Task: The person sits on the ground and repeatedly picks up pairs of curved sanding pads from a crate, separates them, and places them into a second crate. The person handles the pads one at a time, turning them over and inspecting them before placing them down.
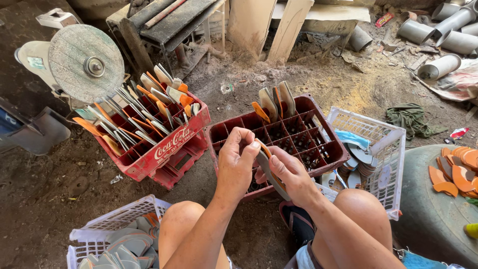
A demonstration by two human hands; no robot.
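1. Left hand [238, 158]: fingers curled, grip pinching the upper end of a curved grey blade [265, 167] with an orange edge.
2. Right hand [290, 174]: grip pressed around the blade's lower part, thumb on top.
3. The blade is held between both hands, above the near edge of the middle red crate [318, 130], which holds a few similar pieces at its far side.
4. A second red crate [164, 149], to the left, is filled with blades standing in its cells.
5. White baskets [386, 149] with grey pieces stand right and lower left.
6. A grinder disc [86, 63] is upper left.
7. Orange pieces [455, 172] lie at far right.
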